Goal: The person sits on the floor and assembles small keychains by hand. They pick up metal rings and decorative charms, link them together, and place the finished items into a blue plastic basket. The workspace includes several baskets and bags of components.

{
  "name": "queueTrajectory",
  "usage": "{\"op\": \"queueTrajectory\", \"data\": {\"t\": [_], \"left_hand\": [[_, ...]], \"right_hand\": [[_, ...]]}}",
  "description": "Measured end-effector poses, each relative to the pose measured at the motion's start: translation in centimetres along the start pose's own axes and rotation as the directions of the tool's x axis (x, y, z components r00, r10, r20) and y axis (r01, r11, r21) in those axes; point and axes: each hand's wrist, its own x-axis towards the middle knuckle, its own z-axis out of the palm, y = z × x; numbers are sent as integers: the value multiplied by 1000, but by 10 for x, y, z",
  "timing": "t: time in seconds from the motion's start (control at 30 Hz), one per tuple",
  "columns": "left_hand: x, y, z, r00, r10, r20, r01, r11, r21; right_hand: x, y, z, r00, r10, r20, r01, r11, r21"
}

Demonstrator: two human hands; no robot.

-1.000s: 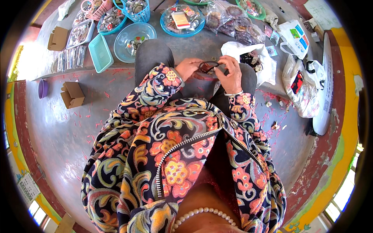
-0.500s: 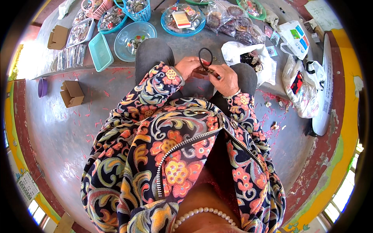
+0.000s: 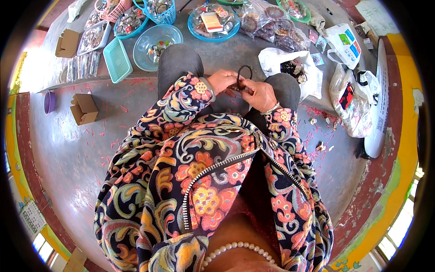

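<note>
The dark loop (image 3: pixel 239 77) is now standing upright, no longer lying low between the hands, and the right hand (image 3: pixel 260 96) is sitting closer to the left hand (image 3: pixel 223 81).

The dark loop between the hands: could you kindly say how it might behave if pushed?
The dark loop seems springy, as it arches up from between the left hand and right hand. Being thin, it is probably light and likely bends easily.

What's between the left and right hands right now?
A dark loop, its ring rising from where the left hand and right hand come together, as the head view shows.
</note>
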Motion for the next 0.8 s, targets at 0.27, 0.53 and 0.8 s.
{"op": "queueTrajectory", "data": {"t": [0.27,0.53,0.8], "left_hand": [[2,-3,-2,999,-34,42,33,999,34],[3,-6,-3,999,-29,24,29,1000,11],[-1,-5,-2,1000,-30,3,30,999,41]], "right_hand": [[0,1,-1,999,21,35,-20,999,-27],[-1,9,4,998,-8,66,7,1000,16],[0,6,4,978,-13,208,4,999,46]]}}
